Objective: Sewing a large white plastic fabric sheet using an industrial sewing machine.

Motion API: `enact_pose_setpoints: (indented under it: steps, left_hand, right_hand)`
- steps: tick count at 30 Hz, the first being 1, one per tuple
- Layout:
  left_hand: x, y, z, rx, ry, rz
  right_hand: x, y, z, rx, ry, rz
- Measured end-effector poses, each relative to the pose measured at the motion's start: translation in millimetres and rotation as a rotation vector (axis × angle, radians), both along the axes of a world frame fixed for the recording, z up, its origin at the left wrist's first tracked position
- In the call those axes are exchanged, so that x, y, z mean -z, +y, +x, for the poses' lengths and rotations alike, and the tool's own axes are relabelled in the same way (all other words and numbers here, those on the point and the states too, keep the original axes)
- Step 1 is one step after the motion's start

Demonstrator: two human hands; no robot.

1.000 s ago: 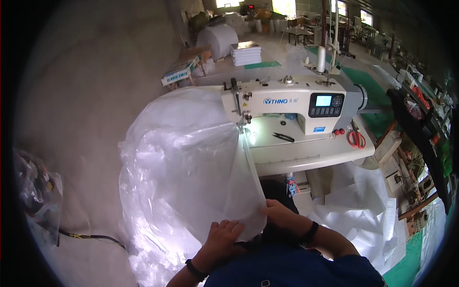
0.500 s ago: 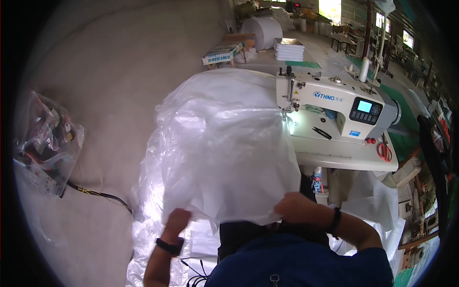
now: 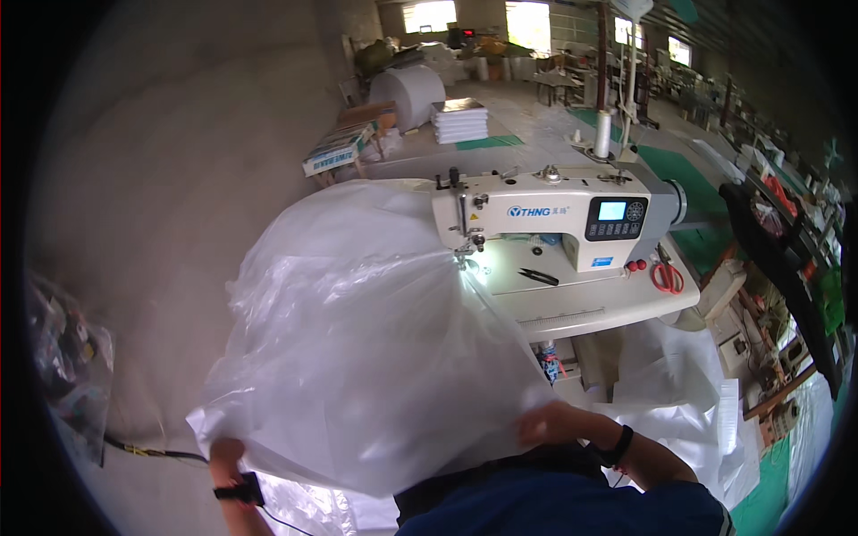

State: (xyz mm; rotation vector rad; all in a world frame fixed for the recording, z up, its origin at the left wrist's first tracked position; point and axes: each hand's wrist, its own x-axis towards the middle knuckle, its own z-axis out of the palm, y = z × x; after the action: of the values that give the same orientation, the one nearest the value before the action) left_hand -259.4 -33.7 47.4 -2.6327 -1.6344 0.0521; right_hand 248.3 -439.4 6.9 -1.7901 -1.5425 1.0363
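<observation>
A large translucent white plastic sheet spreads from the sewing machine down to my lap. Its far right part is gathered under the machine's lit needle area. My left hand is closed on the sheet's near left corner. At the near right edge, my right hand is closed on the same sheet, its fingers slightly blurred. Between my hands the sheet bulges and hangs in soft folds.
Black thread snips and red-handled scissors lie on the machine bed. A thread cone stands behind. A bag of parts and a black cable are at the left. White sheeting hangs below right.
My left hand has moved outward to the left and nearer, drawing the sheet wider. The sheet now pulls into folds toward the needle. The whole view has turned to the right.
</observation>
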Motion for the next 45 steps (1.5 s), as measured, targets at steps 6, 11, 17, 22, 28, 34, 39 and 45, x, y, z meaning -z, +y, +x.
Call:
enact_pose_setpoints:
  steps: [6, 11, 17, 22, 28, 34, 39, 45]
  left_hand:
    - [-70, -96, 140, 0.261, -0.095, -0.163]
    - [-9, -37, 197, -0.004, -0.581, 0.085]
    - [-15, 24, 231, -0.409, -0.946, -0.855]
    - [-20, 86, 226, -0.512, -0.806, -0.681]
    - [-19, 47, 231, -0.359, -0.377, -0.320]
    - [-23, -79, 220, 0.228, -0.003, 0.161]
    - [-39, -126, 310, 0.495, -0.704, 0.204]
    - [3, -59, 362, 0.452, -0.201, 0.364]
  right_hand:
    - [30, 41, 43, 0.761, -0.684, 0.392]
    - [36, 53, 37, 0.448, 0.354, -0.114]
    - [46, 77, 1, 0.312, 0.916, -0.091]
    - [65, 122, -39, 0.177, 1.123, -0.371]
    - [56, 122, -34, 0.150, 1.039, -0.364]
    - [23, 114, -22, 0.437, 0.609, -0.081]
    - [15, 138, -22, 0.740, 0.280, 0.387]
    - [35, 136, -17, 0.708, 0.393, 0.269]
